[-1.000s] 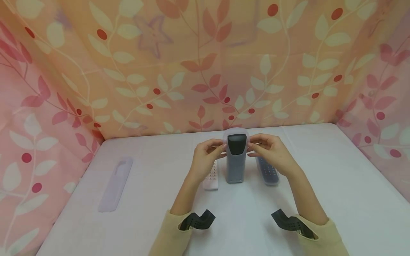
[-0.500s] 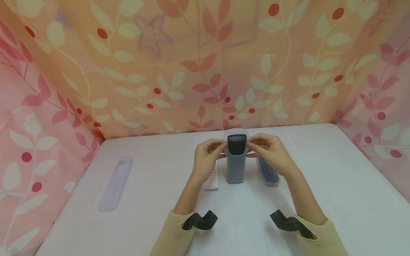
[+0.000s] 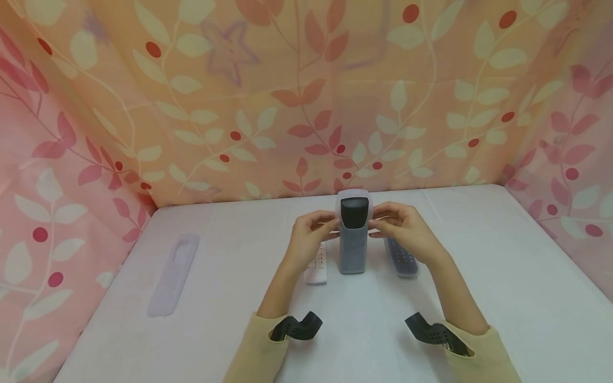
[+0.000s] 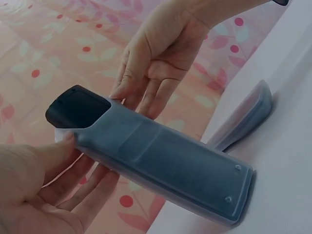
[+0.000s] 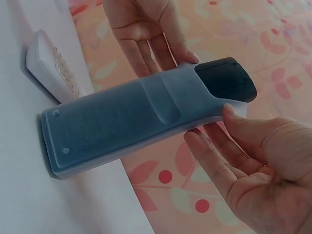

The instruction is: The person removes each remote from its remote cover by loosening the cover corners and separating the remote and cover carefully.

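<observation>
While left hand (image 3: 305, 239) and right hand (image 3: 407, 231) pinch its upper edges in the head view, the translucent sleeve (image 3: 353, 252) around a dark remote (image 3: 355, 213) stands between them on the table (image 3: 220, 324), long axis near-upright, neither hand nearer. Left wrist view: the dark remote's far face is hidden. Right wrist view: white remote (image 5: 53, 69) partly covered by the sleeve.

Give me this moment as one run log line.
left hand: pinches sleeve edge; right hand: pinches opposite edge; sleeve: around dark remote, black end exposed; nearby: white remote, blue remote; far left: lilac cover
</observation>
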`<state>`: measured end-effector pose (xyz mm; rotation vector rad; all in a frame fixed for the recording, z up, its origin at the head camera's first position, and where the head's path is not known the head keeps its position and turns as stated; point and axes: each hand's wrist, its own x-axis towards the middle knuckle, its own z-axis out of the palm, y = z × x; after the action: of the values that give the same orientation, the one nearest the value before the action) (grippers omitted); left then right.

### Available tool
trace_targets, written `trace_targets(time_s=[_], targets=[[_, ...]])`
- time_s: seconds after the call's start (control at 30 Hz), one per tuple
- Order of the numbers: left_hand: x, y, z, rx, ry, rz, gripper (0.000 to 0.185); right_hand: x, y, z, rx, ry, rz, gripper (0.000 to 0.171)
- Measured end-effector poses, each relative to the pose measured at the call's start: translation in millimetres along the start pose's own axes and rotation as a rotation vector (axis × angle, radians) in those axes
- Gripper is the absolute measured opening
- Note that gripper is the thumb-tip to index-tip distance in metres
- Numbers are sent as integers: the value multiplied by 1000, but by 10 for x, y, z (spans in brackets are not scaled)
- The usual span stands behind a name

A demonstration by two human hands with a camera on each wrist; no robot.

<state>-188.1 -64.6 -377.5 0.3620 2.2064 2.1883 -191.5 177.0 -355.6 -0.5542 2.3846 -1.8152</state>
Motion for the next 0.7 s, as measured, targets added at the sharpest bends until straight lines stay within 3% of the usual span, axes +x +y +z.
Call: trace_targets(time_s=[0.33,0.57,0.7], targets=[[-23,29,-120,107,-44,-40,20,-34,-27,-26,-100,-12,44,20],[-23,18,-122,204,-52,-48,28,-29,-12,18,-142,-16,62,37],[-20,4,-91,240,-61,-36,32,-16,14,31,-142,-22,42,37]])
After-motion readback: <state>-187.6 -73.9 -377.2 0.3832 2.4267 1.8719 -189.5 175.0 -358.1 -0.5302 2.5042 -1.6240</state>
